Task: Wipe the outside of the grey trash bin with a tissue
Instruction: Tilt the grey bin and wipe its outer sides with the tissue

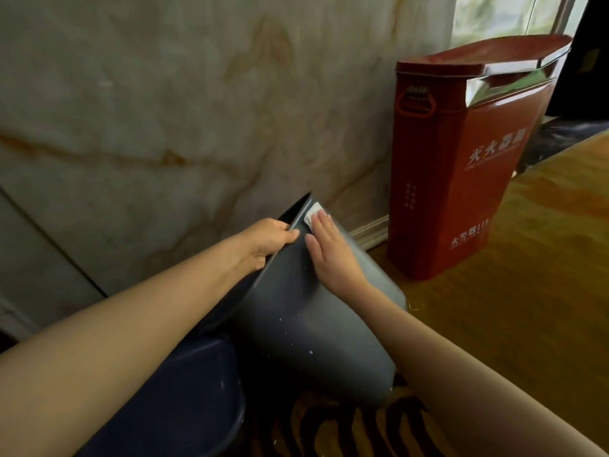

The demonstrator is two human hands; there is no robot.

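The grey trash bin [306, 324] is tipped with its open mouth pointing away from me toward the wall. My left hand [268, 240] grips its rim on the left side. My right hand [329, 245] lies flat on the bin's outer wall near the rim, pressing a white tissue [312, 213] against it. Only a corner of the tissue shows beyond the fingertips. Small white specks dot the bin's lower side.
A red metal box [461, 179] with white lettering stands to the right against the marble wall [164, 110]. A dark blue container [184, 400] sits at lower left. The floor [527, 275] is glossy yellow-brown, with a striped mat [346, 430] under the bin.
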